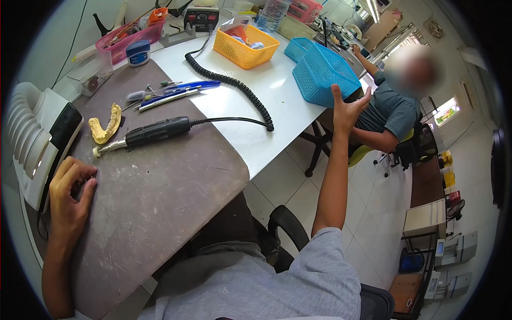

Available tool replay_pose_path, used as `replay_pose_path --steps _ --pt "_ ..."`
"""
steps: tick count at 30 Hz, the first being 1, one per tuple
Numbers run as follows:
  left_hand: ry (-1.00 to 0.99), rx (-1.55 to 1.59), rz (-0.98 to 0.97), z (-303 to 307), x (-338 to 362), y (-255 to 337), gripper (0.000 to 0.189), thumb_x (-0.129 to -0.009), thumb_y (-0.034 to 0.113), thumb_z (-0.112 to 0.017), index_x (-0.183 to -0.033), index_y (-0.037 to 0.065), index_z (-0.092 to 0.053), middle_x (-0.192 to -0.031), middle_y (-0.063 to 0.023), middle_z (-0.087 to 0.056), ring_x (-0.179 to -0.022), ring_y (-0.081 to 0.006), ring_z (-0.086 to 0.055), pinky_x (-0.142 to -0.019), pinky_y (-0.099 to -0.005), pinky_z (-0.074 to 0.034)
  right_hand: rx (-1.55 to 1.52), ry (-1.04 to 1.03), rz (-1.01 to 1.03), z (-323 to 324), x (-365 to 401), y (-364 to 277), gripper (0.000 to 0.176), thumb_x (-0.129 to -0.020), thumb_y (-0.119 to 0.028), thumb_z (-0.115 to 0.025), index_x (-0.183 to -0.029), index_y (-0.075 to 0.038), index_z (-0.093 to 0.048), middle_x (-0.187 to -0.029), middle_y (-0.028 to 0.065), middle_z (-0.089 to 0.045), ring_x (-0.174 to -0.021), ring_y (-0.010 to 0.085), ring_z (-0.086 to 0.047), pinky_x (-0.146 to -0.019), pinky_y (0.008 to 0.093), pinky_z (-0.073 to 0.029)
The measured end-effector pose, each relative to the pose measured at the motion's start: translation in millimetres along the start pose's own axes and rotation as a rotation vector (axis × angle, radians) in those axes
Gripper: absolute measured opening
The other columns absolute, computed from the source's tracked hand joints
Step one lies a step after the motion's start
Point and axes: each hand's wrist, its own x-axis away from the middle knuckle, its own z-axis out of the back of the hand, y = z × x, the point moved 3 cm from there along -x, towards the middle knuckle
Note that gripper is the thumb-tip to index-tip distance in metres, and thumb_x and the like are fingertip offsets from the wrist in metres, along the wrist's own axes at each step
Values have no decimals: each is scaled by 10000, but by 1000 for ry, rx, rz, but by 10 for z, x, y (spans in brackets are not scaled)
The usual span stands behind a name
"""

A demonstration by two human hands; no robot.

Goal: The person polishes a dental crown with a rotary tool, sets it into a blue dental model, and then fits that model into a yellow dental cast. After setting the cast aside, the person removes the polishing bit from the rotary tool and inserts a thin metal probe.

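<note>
My left hand rests on the brown work mat beside a white ribbed machine. Its fingers are loosely curled, with a gap between thumb and forefinger and nothing visible in it. Just beyond lies a black-and-silver handpiece, its pale tip close to a yellowish dental arch model. At the far right, my right hand is stretched out with thumb and fingers spread. It is at the end of a blue plastic basket, and the thumb overlaps the basket's wall.
Pens and small tools lie behind the handpiece. A coiled cord leads to a control box. A yellow basket, blue-lidded jar and pink tray stand farther back. A seated person is beyond the blue basket.
</note>
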Motion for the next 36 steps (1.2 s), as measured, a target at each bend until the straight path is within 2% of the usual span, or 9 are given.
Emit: replay_pose_path --steps 3,5,6,13,23,26,28,32,36 --pt "-2 -3 -4 -8 9 -4 136 -759 -74 -647 -882 -51 -593 -821 -107 -538 -714 -183 -502 -668 -280 -411 -47 -21 -12 -80 -106 91 1041 -717 -574 -786 -1393 20 -263 -1412 290 -243 -1365 449 -285 -1089 522 -321" --pt "11 12 -7 -6 6 5 138 -757 -75 -649 -881 -51 -595 -818 -100 -533 -706 -174 -492 -662 -277 -406 -608 -61 -105 -123 -128 81 824 -815 -471 -756 -1334 4 -327 -1372 239 -357 -1212 327 -487 -990 380 -436" --pt "13 8 -5 2 3 8 138 -757 -75 -649 -881 -51 -595 -818 -100 -533 -706 -174 -492 -662 -277 -406 -574 -23 -114 -90 -149 47 685 -843 -336 -767 -1283 3 -367 -1261 167 -426 -1115 246 -558 -887 308 -504" --pt "-11 21 22 -1 -13 -6 137 -752 -75 -653 -874 -47 -596 -813 -94 -526 -703 -168 -485 -652 -276 -398 -533 -154 -72 -25 39 -318 452 -888 -215 -728 -1171 -33 -426 -1162 124 -507 -1055 211 -572 -837 280 -514" --pt "2 26 21 10 -16 -3 156 -732 -71 -661 -874 -40 -603 -810 -103 -528 -705 -190 -496 -653 -292 -400 -318 -220 136 185 381 -1137 360 -916 -164 -662 -1224 -37 -524 -1276 159 -462 -1125 315 -597 -780 334 -608" --pt "6 21 27 9 -18 -9 155 -731 -69 -662 -871 -39 -603 -808 -104 -527 -704 -195 -495 -653 -295 -401 -285 -233 134 238 352 -1240 384 -937 -194 -643 -1251 -20 -508 -1215 131 -552 -1050 254 -639 -772 303 -568" --pt "8 21 25 13 -20 -1 153 -731 -70 -662 -870 -39 -603 -808 -105 -527 -704 -196 -495 -653 -295 -400 -291 -134 113 286 199 -1182 317 -952 -192 -615 -1203 -6 -559 -1078 110 -645 -931 177 -663 -729 284 -559" --pt "-2 25 36 18 -12 -3 147 -734 -72 -660 -865 -39 -602 -807 -106 -528 -703 -196 -495 -653 -296 -401 -285 -205 137 336 -338 -1341 243 -954 -175 -607 -1108 12 -626 -943 78 -682 -832 124 -655 -701 259 -543" --pt "-10 33 22 11 -5 0 145 -738 -75 -656 -867 -40 -598 -809 -107 -528 -706 -193 -496 -656 -295 -400 -237 -762 257 57 -751 -1492 216 -935 -172 -623 -1049 6 -670 -912 61 -682 -801 115 -654 -695 244 -542"
